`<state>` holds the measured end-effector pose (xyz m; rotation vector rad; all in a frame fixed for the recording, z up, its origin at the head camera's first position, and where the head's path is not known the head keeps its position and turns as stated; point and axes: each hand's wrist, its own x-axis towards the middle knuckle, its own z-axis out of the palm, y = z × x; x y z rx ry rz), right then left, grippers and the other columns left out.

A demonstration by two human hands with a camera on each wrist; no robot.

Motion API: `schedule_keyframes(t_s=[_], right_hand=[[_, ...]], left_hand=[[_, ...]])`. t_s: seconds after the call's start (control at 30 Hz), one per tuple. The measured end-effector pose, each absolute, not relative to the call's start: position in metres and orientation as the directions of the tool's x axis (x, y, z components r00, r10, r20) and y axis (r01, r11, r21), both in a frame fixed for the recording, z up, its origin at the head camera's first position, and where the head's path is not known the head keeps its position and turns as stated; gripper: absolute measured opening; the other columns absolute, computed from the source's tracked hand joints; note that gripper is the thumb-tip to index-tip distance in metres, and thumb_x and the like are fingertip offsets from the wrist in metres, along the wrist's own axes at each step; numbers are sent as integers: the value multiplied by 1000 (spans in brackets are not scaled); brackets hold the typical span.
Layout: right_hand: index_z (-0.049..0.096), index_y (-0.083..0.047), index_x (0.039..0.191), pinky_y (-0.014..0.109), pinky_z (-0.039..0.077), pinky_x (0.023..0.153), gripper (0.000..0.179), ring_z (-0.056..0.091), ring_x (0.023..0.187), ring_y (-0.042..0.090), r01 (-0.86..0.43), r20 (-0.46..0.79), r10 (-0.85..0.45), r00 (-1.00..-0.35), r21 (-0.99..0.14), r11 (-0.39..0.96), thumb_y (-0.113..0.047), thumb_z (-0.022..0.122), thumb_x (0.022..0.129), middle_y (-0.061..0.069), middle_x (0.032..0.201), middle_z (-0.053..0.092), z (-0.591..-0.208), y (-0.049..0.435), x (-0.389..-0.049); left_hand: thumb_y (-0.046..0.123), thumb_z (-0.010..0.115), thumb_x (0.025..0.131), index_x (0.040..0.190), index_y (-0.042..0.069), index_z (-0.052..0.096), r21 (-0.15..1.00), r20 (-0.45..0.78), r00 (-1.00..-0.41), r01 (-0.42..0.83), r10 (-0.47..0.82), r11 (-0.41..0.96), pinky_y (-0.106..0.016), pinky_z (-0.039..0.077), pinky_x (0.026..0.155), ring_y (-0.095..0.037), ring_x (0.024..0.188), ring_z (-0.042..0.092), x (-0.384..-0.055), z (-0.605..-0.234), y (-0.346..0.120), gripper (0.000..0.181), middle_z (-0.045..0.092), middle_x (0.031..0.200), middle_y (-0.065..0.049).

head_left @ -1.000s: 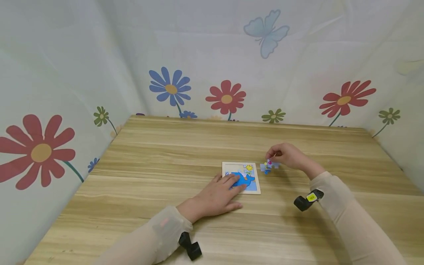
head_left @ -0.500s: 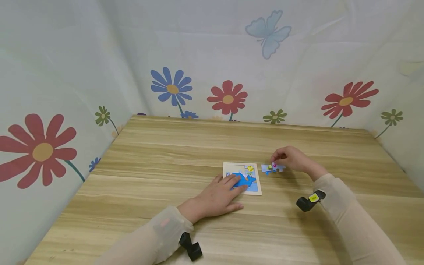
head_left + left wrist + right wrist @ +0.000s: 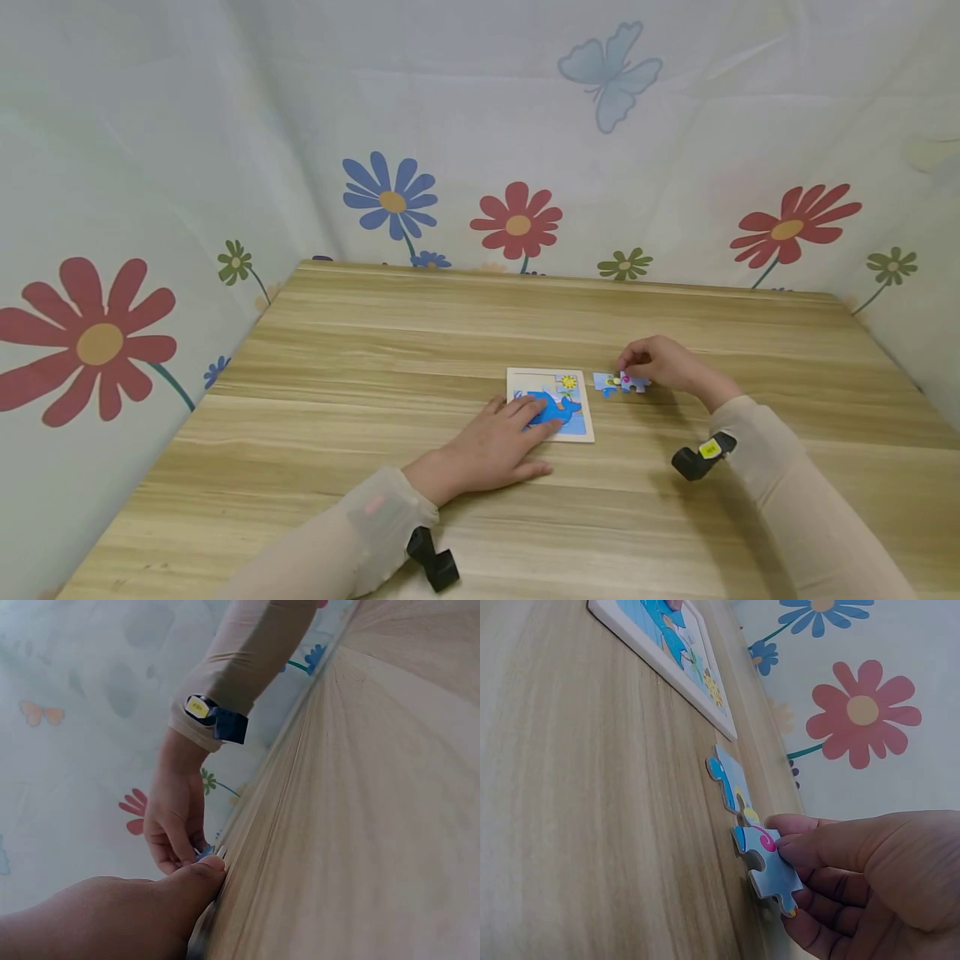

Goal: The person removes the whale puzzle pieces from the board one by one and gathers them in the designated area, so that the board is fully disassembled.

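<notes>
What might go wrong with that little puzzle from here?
The puzzle piece pinched by the right hand could slip, since it seems held only near its edge. It might nudge the neighbouring piece, lying very close by. And the left hand, resting partly over the puzzle tray, might shift it.

A screened-off booth, in what building cannot be told: creased, flower-printed cloth (image 3: 465, 108) walls the wood-grain worktop (image 3: 420, 325) at nine, twelve and three o'clock, a butterfly print (image 3: 611, 77) at one.
</notes>
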<state>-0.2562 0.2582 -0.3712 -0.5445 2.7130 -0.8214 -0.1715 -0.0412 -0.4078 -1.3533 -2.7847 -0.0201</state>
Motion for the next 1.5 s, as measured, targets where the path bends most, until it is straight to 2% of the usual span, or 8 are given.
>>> schedule_keyframes(t_s=[0.97,1.23,1.5], right_hand=[[68,0,100,28,45,73,12,53,80,16,-256,-79,-362,-929,-567,783,-4,61,91,11,92,67,-377,258,-249],[69,-3,98,30,45,73,11,54,82,17,-276,-11,-338,-941,-551,788,-8,61,92,9,92,67,-375,259,-244],[69,-6,99,37,49,80,11,61,90,22,-292,58,-314,-948,-558,777,-11,62,93,10,97,69,-372,249,-235]], left_hand=[[57,40,97,148,26,39,1,50,-618,785,784,619,-54,35,110,-25,142,35,-172,-408,-41,60,39,153,-6],[58,41,96,150,26,34,-5,41,-622,783,782,622,-55,33,112,-24,142,36,-173,-406,-40,62,39,152,-6],[58,42,96,150,27,33,-5,34,-627,779,779,627,-53,32,113,-25,142,35,-174,-404,-39,62,38,153,-8]])
